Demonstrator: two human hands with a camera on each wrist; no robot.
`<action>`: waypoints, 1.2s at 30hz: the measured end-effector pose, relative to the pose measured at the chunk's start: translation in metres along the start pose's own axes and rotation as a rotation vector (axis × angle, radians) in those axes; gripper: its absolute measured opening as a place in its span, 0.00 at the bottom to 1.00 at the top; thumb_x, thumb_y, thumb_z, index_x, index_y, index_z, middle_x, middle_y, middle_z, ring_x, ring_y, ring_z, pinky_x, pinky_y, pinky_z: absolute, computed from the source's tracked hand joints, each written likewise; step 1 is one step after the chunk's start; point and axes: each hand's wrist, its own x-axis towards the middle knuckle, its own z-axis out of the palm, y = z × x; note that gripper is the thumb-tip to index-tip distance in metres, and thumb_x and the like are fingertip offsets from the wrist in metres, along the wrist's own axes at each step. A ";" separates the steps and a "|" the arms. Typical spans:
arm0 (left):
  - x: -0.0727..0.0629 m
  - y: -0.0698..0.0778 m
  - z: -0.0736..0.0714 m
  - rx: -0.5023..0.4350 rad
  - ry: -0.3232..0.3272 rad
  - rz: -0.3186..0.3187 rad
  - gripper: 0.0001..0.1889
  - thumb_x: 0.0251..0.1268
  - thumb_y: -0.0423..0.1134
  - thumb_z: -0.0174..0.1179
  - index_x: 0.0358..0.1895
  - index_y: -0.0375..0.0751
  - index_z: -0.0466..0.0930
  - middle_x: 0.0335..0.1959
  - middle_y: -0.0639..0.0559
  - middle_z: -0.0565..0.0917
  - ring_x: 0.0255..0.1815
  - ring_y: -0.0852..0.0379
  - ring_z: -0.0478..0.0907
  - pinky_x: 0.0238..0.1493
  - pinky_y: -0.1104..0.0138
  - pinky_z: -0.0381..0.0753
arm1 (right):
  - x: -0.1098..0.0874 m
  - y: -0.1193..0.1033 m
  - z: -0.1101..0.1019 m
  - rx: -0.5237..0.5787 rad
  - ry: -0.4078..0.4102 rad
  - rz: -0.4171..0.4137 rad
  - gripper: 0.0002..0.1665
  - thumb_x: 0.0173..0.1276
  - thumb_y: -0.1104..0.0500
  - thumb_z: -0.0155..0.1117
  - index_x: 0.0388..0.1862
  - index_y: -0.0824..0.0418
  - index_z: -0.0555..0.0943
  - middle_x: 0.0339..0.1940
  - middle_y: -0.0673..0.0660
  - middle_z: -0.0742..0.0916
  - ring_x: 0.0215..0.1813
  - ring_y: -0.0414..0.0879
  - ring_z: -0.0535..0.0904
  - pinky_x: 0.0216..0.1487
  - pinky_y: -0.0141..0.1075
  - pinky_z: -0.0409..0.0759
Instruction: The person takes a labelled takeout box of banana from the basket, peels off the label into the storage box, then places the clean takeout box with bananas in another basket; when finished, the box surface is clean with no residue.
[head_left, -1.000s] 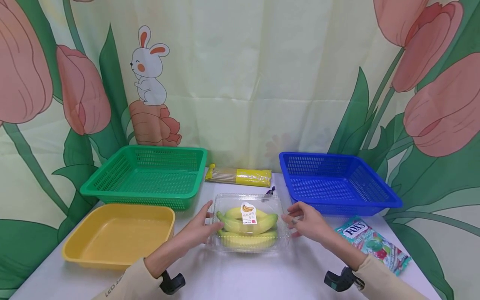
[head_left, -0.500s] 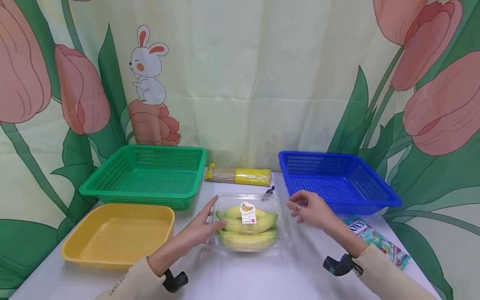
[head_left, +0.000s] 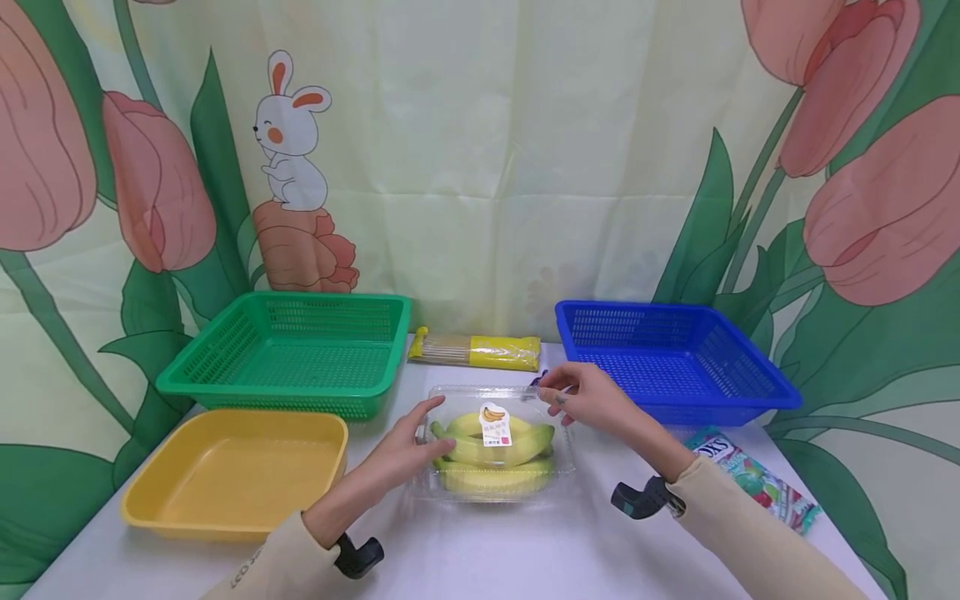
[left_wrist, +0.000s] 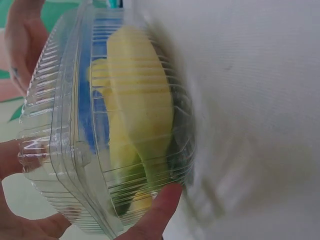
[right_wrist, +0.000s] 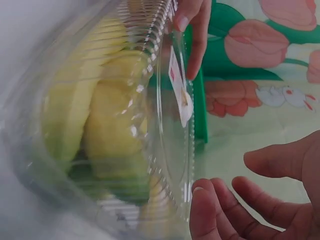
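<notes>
Yellow-green bananas (head_left: 517, 451), blue basket (head_left: 645, 358)

Both sleeves (head_left: 757, 525) are beige, the left bearing dark lettering (head_left: 246, 570), with a black camera (head_left: 360, 557) at each wrist.

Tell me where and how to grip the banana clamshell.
Take the clear clamshell by opposite side walls, under the rim, probably one hand from each side: it sits flat, its base narrows downward, leaving fingers a ledge. The left hand is at its left side.
</notes>
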 end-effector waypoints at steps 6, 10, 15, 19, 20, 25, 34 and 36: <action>0.002 -0.001 0.003 0.006 0.024 0.007 0.38 0.72 0.43 0.67 0.83 0.57 0.62 0.85 0.37 0.61 0.82 0.28 0.63 0.76 0.31 0.68 | 0.011 -0.009 0.008 -0.021 -0.073 -0.080 0.11 0.75 0.59 0.69 0.50 0.64 0.86 0.49 0.66 0.91 0.40 0.51 0.90 0.39 0.46 0.92; 0.001 -0.003 0.005 0.007 0.031 0.007 0.39 0.72 0.44 0.67 0.83 0.58 0.62 0.84 0.36 0.62 0.79 0.29 0.67 0.74 0.31 0.70 | 0.016 -0.015 0.013 -0.033 -0.101 -0.082 0.10 0.75 0.58 0.69 0.49 0.63 0.86 0.46 0.65 0.91 0.38 0.48 0.89 0.37 0.43 0.91; 0.000 -0.004 0.006 0.003 0.033 0.012 0.39 0.72 0.44 0.67 0.83 0.58 0.61 0.84 0.36 0.62 0.77 0.30 0.69 0.72 0.31 0.72 | 0.023 -0.021 0.020 -0.036 -0.137 -0.102 0.09 0.74 0.60 0.69 0.48 0.63 0.86 0.43 0.64 0.91 0.34 0.47 0.87 0.34 0.40 0.90; 0.000 -0.004 0.006 -0.006 0.031 0.026 0.39 0.72 0.44 0.67 0.83 0.57 0.62 0.83 0.34 0.64 0.77 0.30 0.70 0.72 0.32 0.73 | 0.028 -0.025 0.025 -0.067 -0.154 -0.125 0.07 0.73 0.61 0.71 0.46 0.62 0.87 0.39 0.60 0.92 0.32 0.47 0.87 0.32 0.37 0.88; 0.000 -0.004 0.007 -0.004 0.032 0.031 0.39 0.71 0.43 0.67 0.83 0.57 0.62 0.82 0.34 0.64 0.76 0.30 0.70 0.71 0.32 0.73 | 0.029 -0.026 0.025 -0.083 -0.157 -0.135 0.07 0.72 0.60 0.71 0.45 0.62 0.87 0.39 0.59 0.92 0.32 0.47 0.87 0.31 0.37 0.88; 0.001 -0.005 0.008 0.008 0.042 0.040 0.38 0.71 0.44 0.68 0.82 0.57 0.63 0.81 0.33 0.66 0.74 0.32 0.72 0.70 0.33 0.74 | 0.035 -0.033 0.030 -0.146 -0.179 -0.155 0.06 0.72 0.60 0.72 0.45 0.61 0.88 0.38 0.54 0.92 0.33 0.48 0.88 0.32 0.37 0.88; 0.000 -0.006 0.010 0.011 0.057 0.052 0.38 0.71 0.43 0.67 0.82 0.58 0.63 0.80 0.33 0.67 0.76 0.31 0.70 0.71 0.31 0.72 | 0.045 -0.039 0.040 -0.202 -0.222 -0.151 0.03 0.70 0.63 0.73 0.41 0.59 0.89 0.35 0.52 0.92 0.30 0.43 0.83 0.29 0.34 0.84; 0.000 -0.006 0.010 0.011 0.056 0.051 0.38 0.71 0.44 0.67 0.82 0.58 0.63 0.81 0.33 0.67 0.78 0.29 0.69 0.72 0.30 0.71 | 0.047 -0.040 0.042 -0.219 -0.226 -0.143 0.02 0.69 0.62 0.74 0.39 0.58 0.89 0.35 0.51 0.92 0.30 0.42 0.82 0.28 0.32 0.83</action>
